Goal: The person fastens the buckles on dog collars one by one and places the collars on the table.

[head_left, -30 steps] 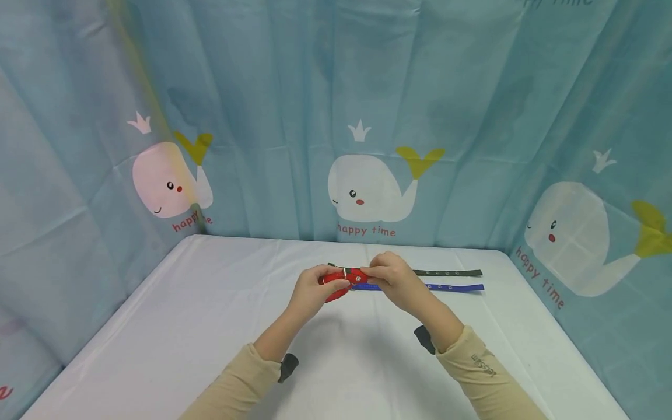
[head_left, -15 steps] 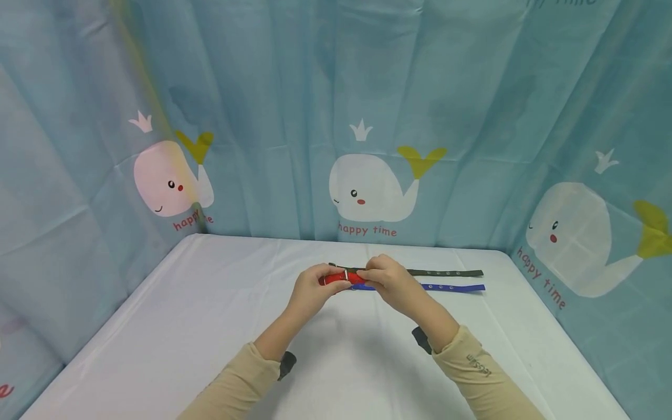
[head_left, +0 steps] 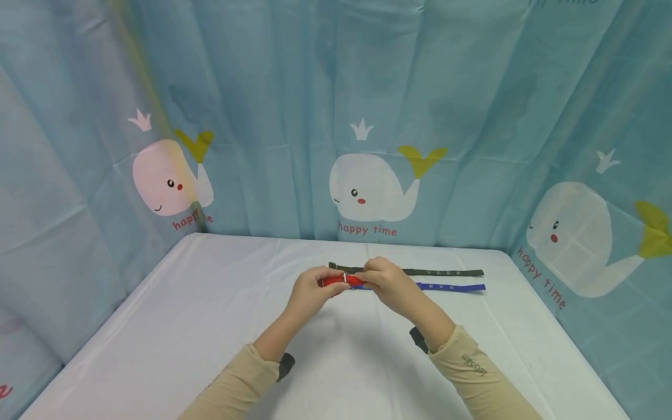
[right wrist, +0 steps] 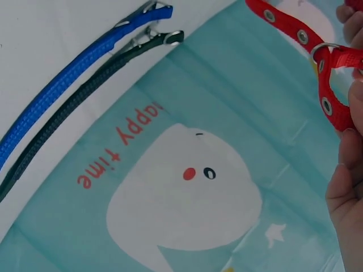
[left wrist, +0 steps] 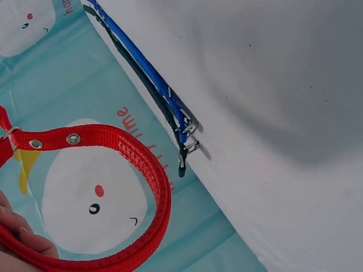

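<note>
A red collar strap [head_left: 341, 280] with metal eyelets and a ring is held above the table between both hands. My left hand [head_left: 314, 290] grips its looped left part; the loop [left wrist: 136, 170] shows in the left wrist view. My right hand [head_left: 382, 277] pinches the strap end by the metal ring [right wrist: 319, 52]. Just behind the hands, a blue strap [head_left: 451, 286] and a dark green strap [head_left: 441, 272] lie flat side by side on the table.
The table [head_left: 184, 326] has a white cover and is enclosed on three sides by a teal curtain [head_left: 367, 116] printed with whales. The buckle ends of the blue strap [left wrist: 184, 127] and the dark one [left wrist: 181, 161] lie near the back edge.
The right hand has slid slightly left along the red strap, and the loop now looks flatter and more hidden behind the hands. The straps on the table have not moved.
</note>
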Demonstrator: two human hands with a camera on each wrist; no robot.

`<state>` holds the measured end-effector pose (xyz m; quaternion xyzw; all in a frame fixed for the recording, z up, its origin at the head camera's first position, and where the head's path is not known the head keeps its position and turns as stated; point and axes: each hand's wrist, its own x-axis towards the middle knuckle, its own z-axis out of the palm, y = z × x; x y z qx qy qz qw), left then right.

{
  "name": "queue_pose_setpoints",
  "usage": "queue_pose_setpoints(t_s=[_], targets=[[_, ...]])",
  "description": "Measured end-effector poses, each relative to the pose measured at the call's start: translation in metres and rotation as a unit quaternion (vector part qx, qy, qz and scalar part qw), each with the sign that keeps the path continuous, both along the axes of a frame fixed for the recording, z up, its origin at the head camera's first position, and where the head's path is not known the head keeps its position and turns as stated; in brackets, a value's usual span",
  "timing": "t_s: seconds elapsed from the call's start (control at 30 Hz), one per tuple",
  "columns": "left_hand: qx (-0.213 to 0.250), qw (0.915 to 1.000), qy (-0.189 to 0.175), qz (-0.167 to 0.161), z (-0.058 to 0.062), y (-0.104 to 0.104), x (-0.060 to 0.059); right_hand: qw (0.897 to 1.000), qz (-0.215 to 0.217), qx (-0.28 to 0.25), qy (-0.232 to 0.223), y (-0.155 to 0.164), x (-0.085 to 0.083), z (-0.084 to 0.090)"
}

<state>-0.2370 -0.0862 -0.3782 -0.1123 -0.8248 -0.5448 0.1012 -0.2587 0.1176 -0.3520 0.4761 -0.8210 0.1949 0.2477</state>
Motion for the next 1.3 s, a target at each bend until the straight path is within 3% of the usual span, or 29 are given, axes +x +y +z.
queue_pose_setpoints(t_s=[0.33, 0.57, 0.77, 0.87, 0.97, 1.13, 1.3], targets=[[0.006, 0.9997, 0.004, -0.023, -0.004, -0.002, 0.0, 1.0, -0.011, 0.005, 0.005, -0.001, 0.0, -0.005], [-0.013, 0.9997, 0.016, -0.015, -0.004, 0.0, 0.0, 1.0, -0.011, -0.001, -0.001, -0.002, 0.001, -0.006], [-0.008, 0.9998, 0.006, -0.018, -0.004, 0.001, 0.001, 0.999, 0.012, -0.04, -0.013, -0.004, 0.0, -0.011], [0.004, 0.9997, -0.001, -0.026, -0.004, 0.001, 0.001, 0.996, 0.016, -0.072, -0.046, -0.005, -0.001, -0.014], [0.021, 0.9996, -0.012, -0.017, -0.003, 0.0, 0.002, 0.987, 0.017, -0.118, -0.107, -0.003, -0.002, -0.016], [0.039, 0.9989, -0.027, 0.002, -0.002, -0.002, 0.004, 0.957, 0.037, -0.195, -0.21, 0.002, -0.003, -0.018], [0.048, 0.9984, -0.031, 0.001, -0.004, -0.001, 0.002, 0.938, 0.048, -0.214, -0.268, 0.001, -0.004, -0.017]])
